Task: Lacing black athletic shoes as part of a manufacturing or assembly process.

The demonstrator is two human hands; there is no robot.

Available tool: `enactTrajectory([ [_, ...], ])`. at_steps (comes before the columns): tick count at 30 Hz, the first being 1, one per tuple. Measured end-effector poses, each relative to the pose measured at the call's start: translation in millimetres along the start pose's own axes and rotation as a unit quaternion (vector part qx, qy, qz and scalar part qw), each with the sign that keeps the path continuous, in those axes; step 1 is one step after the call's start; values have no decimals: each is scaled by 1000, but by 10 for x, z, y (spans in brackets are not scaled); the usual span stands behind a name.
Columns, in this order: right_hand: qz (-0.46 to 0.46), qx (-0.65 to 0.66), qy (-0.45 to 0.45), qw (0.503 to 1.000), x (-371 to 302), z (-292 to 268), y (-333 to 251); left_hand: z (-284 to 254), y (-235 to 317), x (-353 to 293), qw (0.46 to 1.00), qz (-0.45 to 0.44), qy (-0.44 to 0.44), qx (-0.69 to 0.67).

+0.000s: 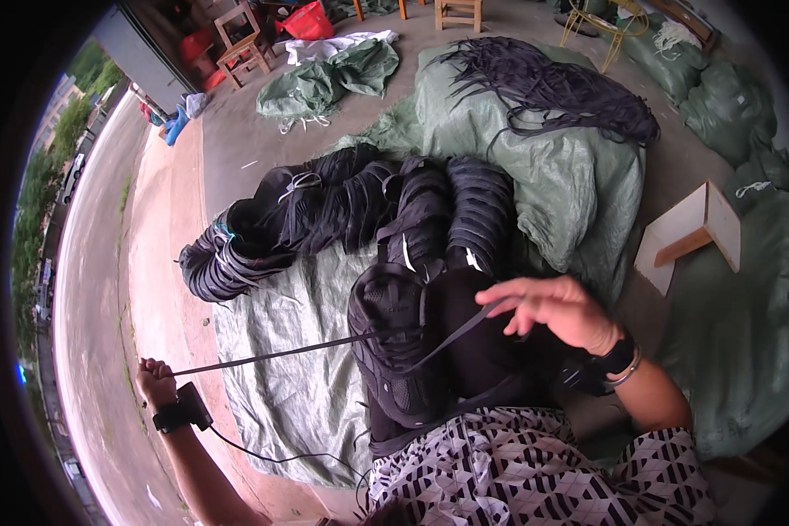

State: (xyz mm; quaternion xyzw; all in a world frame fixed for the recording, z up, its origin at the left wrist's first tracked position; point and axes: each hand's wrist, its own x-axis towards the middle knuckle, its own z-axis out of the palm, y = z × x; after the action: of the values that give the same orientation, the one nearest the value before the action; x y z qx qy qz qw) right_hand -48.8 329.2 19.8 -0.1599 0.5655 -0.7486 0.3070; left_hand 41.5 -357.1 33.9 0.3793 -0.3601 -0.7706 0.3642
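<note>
Lace [276, 353] clenched in left grip [155, 384], also held between right grip's [557, 313] fingers; black shoe [390, 364] between both.

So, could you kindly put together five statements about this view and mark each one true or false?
1. The left hand grips a dark strap. True.
2. The right hand has a bare wrist. False: a dark band circles it.
3. A black shoe lies between the two hands. True.
4. The heap of dark strips lies on bare floor. False: it lies on green sheeting.
5. The wooden chair stands at the lower right. False: it stands at the upper left.
</note>
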Motion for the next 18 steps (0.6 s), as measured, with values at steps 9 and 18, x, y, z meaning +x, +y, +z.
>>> enactTrajectory([
  [9, -235, 465, 344, 781, -1159, -1708, -1, 463, -594, -988, 788, 202, -146, 562],
  [18, -177, 540, 208, 796, -1183, -1651, 49, 636, -2245, -2304, 651, 1, -529, 544],
])
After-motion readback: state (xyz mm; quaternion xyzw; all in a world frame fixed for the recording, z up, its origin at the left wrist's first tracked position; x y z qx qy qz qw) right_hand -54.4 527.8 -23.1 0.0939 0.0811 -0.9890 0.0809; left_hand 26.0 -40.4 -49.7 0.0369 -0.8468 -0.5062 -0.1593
